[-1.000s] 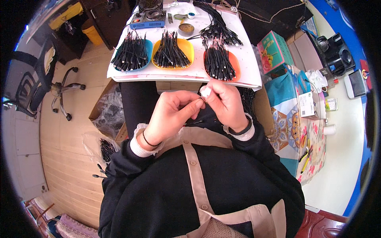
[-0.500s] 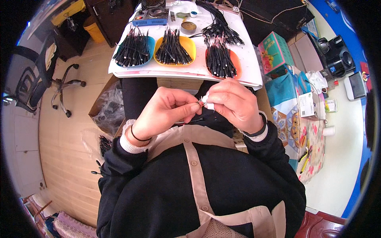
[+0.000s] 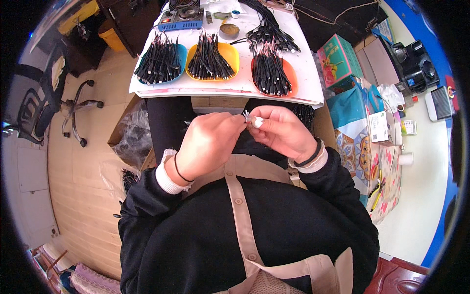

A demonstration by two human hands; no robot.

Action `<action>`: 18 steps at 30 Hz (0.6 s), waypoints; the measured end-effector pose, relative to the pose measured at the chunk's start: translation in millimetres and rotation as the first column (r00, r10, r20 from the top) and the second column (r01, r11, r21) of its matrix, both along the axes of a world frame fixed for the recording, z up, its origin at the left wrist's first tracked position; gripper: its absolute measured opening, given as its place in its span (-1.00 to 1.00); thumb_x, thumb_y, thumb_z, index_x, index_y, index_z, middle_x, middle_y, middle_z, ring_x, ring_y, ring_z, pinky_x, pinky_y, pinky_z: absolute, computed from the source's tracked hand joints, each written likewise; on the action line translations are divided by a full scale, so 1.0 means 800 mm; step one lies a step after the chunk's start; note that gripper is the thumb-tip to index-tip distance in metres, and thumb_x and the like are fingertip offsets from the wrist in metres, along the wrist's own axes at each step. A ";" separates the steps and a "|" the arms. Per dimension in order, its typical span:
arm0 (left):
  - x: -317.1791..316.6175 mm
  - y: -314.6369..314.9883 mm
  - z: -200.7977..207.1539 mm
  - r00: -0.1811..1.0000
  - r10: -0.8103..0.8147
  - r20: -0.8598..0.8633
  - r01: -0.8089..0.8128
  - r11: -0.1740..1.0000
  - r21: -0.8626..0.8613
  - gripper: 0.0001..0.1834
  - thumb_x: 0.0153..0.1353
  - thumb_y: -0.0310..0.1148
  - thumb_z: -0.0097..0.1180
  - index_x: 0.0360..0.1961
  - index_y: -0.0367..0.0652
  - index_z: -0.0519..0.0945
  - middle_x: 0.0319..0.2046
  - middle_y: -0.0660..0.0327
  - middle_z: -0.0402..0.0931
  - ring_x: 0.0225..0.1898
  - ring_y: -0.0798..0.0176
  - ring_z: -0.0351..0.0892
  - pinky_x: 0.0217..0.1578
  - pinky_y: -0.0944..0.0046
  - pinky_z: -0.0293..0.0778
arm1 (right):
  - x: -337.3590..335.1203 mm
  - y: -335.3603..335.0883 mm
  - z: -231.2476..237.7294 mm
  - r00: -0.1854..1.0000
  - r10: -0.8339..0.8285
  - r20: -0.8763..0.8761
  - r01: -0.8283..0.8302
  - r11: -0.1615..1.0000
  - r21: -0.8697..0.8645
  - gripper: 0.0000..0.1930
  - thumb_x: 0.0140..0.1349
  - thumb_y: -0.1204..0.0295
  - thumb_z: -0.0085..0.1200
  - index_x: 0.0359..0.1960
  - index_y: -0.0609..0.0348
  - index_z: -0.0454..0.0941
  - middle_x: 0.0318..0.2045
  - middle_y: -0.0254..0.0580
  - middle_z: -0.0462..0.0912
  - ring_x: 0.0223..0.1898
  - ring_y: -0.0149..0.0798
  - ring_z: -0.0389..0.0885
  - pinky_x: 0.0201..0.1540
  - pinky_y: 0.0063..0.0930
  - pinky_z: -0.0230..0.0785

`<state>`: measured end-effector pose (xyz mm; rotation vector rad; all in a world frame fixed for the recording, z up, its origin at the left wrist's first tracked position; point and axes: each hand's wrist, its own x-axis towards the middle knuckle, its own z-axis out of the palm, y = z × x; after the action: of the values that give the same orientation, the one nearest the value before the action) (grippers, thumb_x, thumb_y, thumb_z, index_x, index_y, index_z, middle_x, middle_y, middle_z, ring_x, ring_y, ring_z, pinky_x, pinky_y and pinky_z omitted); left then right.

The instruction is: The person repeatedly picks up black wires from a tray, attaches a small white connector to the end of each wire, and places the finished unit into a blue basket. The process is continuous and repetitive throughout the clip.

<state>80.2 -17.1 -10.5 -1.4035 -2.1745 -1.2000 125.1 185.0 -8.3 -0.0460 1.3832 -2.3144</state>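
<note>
Over my lap, both hands meet fingertip to fingertip around a small bunch of thin wire ends (image 3: 246,116). My left hand (image 3: 208,142) is closed on the wires, its back turned up and its fingertips mostly hidden. On the other side, my right hand (image 3: 285,133) pinches the same wires between thumb and forefinger. A white wrapping (image 3: 257,122) covers the tip of the right thumb. The rest of what the wires belong to is hidden by the hands. Beyond them, black cables with metal plugs lie in a blue tray (image 3: 181,62), a yellow tray (image 3: 236,58) and an orange tray (image 3: 292,81).
The white table (image 3: 215,90) also bears a loose pile of black cables (image 3: 274,36), a small blue stove (image 3: 181,24) and a round tin (image 3: 229,32). Left of my legs is a box with clear plastic bags (image 3: 134,132). Yellow-handled pliers (image 3: 376,196) lie at right.
My left hand has rolled over so its back faces up, and the right hand has turned and dropped slightly. Pale wire ends now stick up between the fingers, where reddish wires showed before.
</note>
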 end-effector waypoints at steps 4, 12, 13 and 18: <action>0.010 -0.003 -0.002 0.870 -0.053 0.491 -0.015 0.991 0.133 -0.93 0.15 -0.56 0.16 -0.34 -0.36 0.61 -0.55 0.07 0.58 -0.53 0.19 0.61 -0.49 0.32 0.47 | 0.013 -0.002 0.012 0.756 0.018 -0.654 0.477 0.669 0.570 -0.81 0.18 0.50 0.19 -0.19 0.26 0.52 -0.32 -0.26 0.55 -0.29 -0.33 0.53 -0.20 -0.51 0.40; 0.018 -0.004 -0.007 0.618 -0.209 0.758 0.024 0.969 0.247 -0.88 0.25 -0.51 0.12 -0.34 -0.37 0.63 -0.62 0.30 0.52 -0.57 0.55 0.42 -0.55 0.48 0.35 | 0.019 -0.014 0.031 0.231 0.458 -0.859 0.819 0.385 0.425 -0.67 -0.17 0.62 0.26 -0.27 0.23 0.53 -0.35 -0.20 0.51 -0.32 -0.13 0.52 -0.28 -0.32 0.38; 0.018 -0.004 -0.008 0.599 -0.228 0.768 0.020 0.963 0.270 -0.88 0.25 -0.51 0.12 -0.34 -0.37 0.63 -0.61 0.30 0.52 -0.57 0.56 0.41 -0.55 0.49 0.35 | 0.021 -0.014 0.032 0.239 0.454 -0.858 0.812 0.391 0.433 -0.66 -0.17 0.61 0.27 -0.27 0.23 0.53 -0.35 -0.20 0.51 -0.32 -0.13 0.52 -0.29 -0.33 0.38; 0.018 -0.009 -0.005 0.494 -0.295 0.818 0.039 0.947 0.318 -0.87 0.26 -0.51 0.11 -0.34 -0.37 0.63 -0.59 0.32 0.52 -0.55 0.57 0.40 -0.55 0.51 0.32 | 0.024 -0.005 0.036 0.228 0.477 -0.849 0.811 0.390 0.437 -0.66 -0.16 0.61 0.28 -0.26 0.23 0.54 -0.31 -0.17 0.53 -0.28 -0.10 0.54 -0.23 -0.29 0.39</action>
<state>94.9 -24.1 -14.4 -0.9818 -2.2693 -2.6147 144.6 181.0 20.5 -1.2638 3.3825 -0.9197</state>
